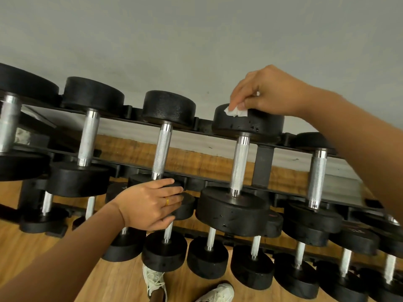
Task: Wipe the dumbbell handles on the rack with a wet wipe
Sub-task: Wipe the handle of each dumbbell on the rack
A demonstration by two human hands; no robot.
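A black rack (262, 164) carries several black dumbbells with knurled silver handles on its top row. My right hand (266, 92) pinches a crumpled white wet wipe (236, 111) against the far head (250, 123) of one dumbbell, whose handle (239, 164) runs down to a near head (233, 211). My left hand (150, 205) rests with fingers wrapped over the near head (185, 205) of the neighbouring dumbbell to the left; that one's handle (161, 151) is bare.
A lower row of smaller dumbbells (207, 257) sits below and nearer to me. A grey wall (196, 40) stands behind the rack. Wooden floor (32, 247) lies underneath, with my two white shoes (154, 280) close to the rack.
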